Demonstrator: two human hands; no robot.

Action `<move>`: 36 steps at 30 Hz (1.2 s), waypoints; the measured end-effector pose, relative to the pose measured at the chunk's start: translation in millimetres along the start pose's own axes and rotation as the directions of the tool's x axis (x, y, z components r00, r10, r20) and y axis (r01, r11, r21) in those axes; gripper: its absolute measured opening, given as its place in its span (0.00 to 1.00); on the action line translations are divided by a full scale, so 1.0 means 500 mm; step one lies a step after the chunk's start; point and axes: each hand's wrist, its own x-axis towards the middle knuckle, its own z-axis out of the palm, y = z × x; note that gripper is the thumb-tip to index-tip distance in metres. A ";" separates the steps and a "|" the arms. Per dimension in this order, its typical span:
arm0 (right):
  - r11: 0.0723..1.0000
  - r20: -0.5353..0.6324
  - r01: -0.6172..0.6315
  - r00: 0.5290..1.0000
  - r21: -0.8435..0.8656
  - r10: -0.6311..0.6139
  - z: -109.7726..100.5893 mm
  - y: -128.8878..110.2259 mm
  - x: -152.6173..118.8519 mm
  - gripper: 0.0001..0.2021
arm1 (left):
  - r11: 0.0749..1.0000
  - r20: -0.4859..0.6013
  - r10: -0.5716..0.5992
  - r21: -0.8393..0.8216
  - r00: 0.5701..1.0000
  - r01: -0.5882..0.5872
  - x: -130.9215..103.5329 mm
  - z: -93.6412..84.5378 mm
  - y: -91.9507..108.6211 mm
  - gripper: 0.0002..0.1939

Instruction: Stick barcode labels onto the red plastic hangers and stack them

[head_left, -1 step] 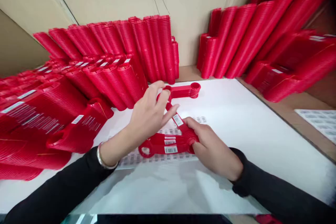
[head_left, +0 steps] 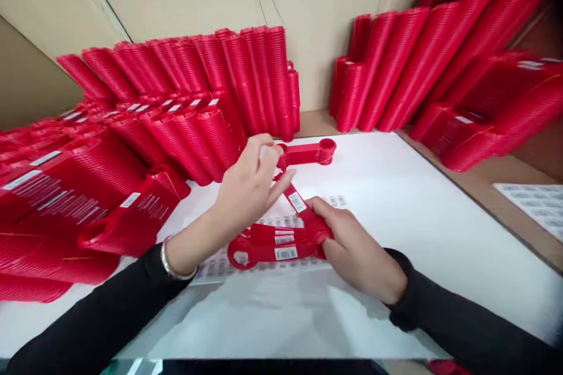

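My right hand (head_left: 354,246) is closed round one end of a stack of red plastic pieces (head_left: 264,244), flat bars with a ring at each end. One bar (head_left: 297,201) of the stack is fanned out toward the back left and bears a white barcode label. Lower bars carry similar labels. At the far end of the fanned bar is my left hand (head_left: 248,181), thumb and fingers apart; its fingers partly hide that end. Just behind lies another small stack of red pieces (head_left: 303,154). A sheet of barcode labels (head_left: 215,266) lies beneath the held stack.
Tall stacks of red pieces (head_left: 246,82) line the back and left of the white table (head_left: 396,199). More stacks (head_left: 396,70) lean at the right on a brown ledge. Another label sheet (head_left: 536,205) lies at the far right. A beige wall (head_left: 325,12) rises behind.
My left hand has shifted slightly left and its thumb has moved left. The fanned bar and the left end of the held stack have moved a little left; my right hand stays put.
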 end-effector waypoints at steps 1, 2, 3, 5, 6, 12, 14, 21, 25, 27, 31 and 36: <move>1.000 -0.007 0.008 1.000 0.013 -0.008 -0.001 0.000 -0.001 0.16 | 0.998 0.006 -0.011 -0.061 1.000 0.012 0.004 -0.003 -0.006 0.16; 1.000 -0.018 0.016 1.000 0.019 -0.016 -0.003 -0.001 -0.001 0.16 | 0.992 0.008 -0.023 -0.125 1.000 0.024 0.008 -0.007 -0.011 0.14; 1.000 -0.031 0.023 0.999 0.018 -0.023 -0.005 -0.001 0.000 0.16 | 0.981 0.006 -0.036 -0.189 0.999 0.036 0.012 -0.011 -0.015 0.13; 0.999 -0.072 0.037 0.997 -0.008 -0.038 -0.010 0.000 0.002 0.17 | 0.942 -0.011 -0.064 -0.329 0.998 0.056 0.017 -0.019 -0.018 0.10; 0.999 -0.092 0.039 0.995 -0.030 -0.042 -0.014 0.001 0.004 0.17 | 0.918 -0.019 -0.082 -0.392 0.996 0.068 0.018 -0.023 -0.018 0.10; 0.999 -0.151 0.038 0.988 -0.028 -0.042 -0.022 0.007 0.009 0.17 | 0.775 -0.096 -0.172 -0.627 0.980 0.074 0.016 -0.021 -0.016 0.09; 0.999 -0.169 0.050 0.984 -0.005 -0.050 -0.023 0.009 0.008 0.18 | 0.759 -0.098 -0.201 -0.644 0.975 0.092 0.016 -0.017 -0.019 0.07; 0.981 -0.267 0.101 0.953 -0.168 -0.144 -0.032 0.019 0.008 0.21 | 0.839 0.343 0.028 -0.518 0.939 0.164 0.024 -0.030 -0.041 0.08; 0.935 -0.273 0.177 0.925 -0.307 -0.264 -0.039 0.021 0.008 0.23 | 0.795 0.585 0.177 -0.559 0.792 0.235 0.033 -0.061 -0.053 0.07; 0.904 -0.242 0.236 0.911 -0.357 -0.334 -0.041 0.020 0.005 0.24 | 0.759 0.676 0.232 -0.575 0.699 0.304 0.038 -0.076 -0.057 0.09; 0.831 -0.171 0.362 0.868 -0.423 -0.465 -0.044 0.019 -0.003 0.23 | 0.723 0.774 0.326 -0.574 0.544 0.384 0.046 -0.099 -0.059 0.11; 0.750 -0.105 0.482 0.806 -0.454 -0.582 -0.045 0.020 -0.005 0.18 | 0.687 0.731 0.386 -0.635 0.563 0.353 0.045 -0.115 -0.057 0.10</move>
